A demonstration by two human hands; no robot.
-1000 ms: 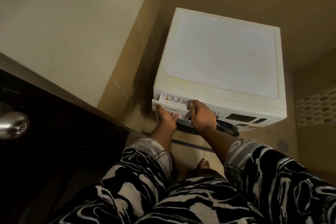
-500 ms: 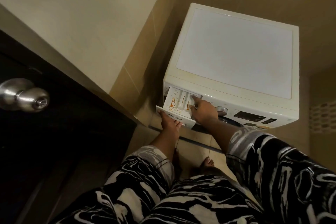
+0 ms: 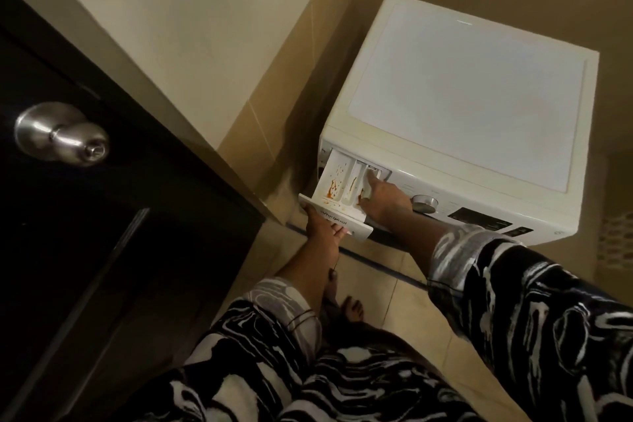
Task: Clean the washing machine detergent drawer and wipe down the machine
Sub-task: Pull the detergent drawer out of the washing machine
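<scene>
Left hand (image 3: 323,228), nearest of the two, comes up from below with its fingers curled under the front panel of the detergent drawer (image 3: 337,181) and grips it there, taking its weight. That drawer is drawn well out of the washing machine (image 3: 462,96) at the upper left corner of its front, though its rear end is still lodged in the slot. Orange-brown stains (image 3: 332,186) are splashed over the white floor of the widest compartment, with more in the narrower ones beside it, so no cleaning of it shows. Further in, the right hand (image 3: 383,200) lies over the drawer's right side, grasping nothing, with a finger stretched to the back of the right-hand compartment; whether it presses a release catch there I cannot tell, but that looks the likely purpose. Beyond the hand lie the dial (image 3: 424,204) and the dark display (image 3: 479,219), and behind those the pale lid, with a yellowish tinge along its front edge. No cloth, brush or water is in view. By my judgement the task is at its first step: drawer opened but not yet freed, with rinsing or scrubbing it, refitting it, and wiping the casing all left to do.
</scene>
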